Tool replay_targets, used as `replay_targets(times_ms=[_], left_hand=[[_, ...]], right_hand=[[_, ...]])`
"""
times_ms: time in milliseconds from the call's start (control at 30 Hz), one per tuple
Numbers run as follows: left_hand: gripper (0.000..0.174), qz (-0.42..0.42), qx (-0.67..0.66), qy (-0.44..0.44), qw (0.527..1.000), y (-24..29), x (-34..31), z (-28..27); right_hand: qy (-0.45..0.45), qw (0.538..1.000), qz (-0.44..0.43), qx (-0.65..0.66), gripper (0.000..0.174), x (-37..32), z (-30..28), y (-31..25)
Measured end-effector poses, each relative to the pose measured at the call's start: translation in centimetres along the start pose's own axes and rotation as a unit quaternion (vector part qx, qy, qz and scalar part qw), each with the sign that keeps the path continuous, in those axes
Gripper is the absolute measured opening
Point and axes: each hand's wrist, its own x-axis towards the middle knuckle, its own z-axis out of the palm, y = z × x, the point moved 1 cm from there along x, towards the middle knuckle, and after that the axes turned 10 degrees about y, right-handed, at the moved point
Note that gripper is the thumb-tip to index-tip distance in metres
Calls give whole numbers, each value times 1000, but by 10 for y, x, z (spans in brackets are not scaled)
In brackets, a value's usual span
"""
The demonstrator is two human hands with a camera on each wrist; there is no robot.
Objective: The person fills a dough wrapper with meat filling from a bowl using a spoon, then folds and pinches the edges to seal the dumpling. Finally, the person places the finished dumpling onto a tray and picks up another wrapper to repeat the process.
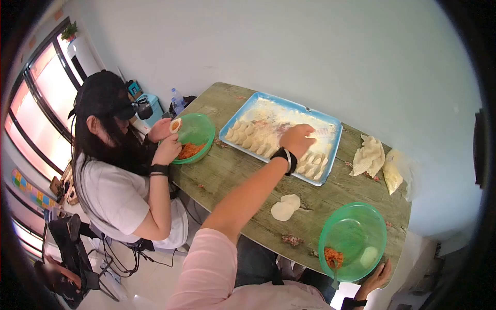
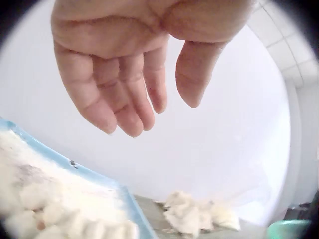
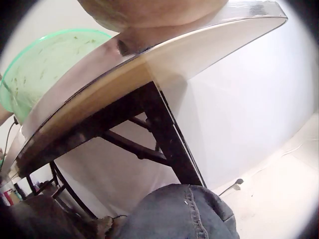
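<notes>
My left hand (image 1: pixel 298 139) hovers over the blue tray (image 1: pixel 330 155), above rows of pale dumplings (image 1: pixel 251 140). In the left wrist view its fingers (image 2: pixel 130 122) hang loosely bent, thumb apart, and nothing is held. At the table's near right edge my right hand (image 1: pixel 376 277) rests beside a green bowl (image 1: pixel 356 207). Only the heel of that hand (image 3: pixel 154 15) shows in the right wrist view, over the table edge. Orange filling (image 1: pixel 333 257), a spoon (image 1: pixel 335 279) and a whitish round piece (image 1: pixel 369 257) are in this bowl. Round dough wrappers (image 1: pixel 283 209) overlap on the table.
On my left, a person (image 1: pixel 116 170) holds a filled wrapper (image 1: pixel 175 125) by another green bowl (image 1: pixel 199 124) of filling. A crumpled cloth (image 1: pixel 368 157) and a plastic bag (image 1: pixel 392 173) lie on the table's right side, near the wall.
</notes>
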Motion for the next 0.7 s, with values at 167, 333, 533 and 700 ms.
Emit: replay_targets(times_ms=[167,333,533,700], left_hand=[[31,-25,-205,-73,976,49,-61,-17],[31,-92,-390,-149,904,68,-134,-28],[30,-244,-526,-140,803,81,-206,-49],[26,-312,-526,-84,787,77,-252,-57]], right_hand=[[-78,991,-93,-58,29,3,2,-14],[-87,979,-169,-78,27,4,7,-15],[-84,991,-106,-6,27,2,9,-15],[-131,989,-46,57,22,17,6,-27]])
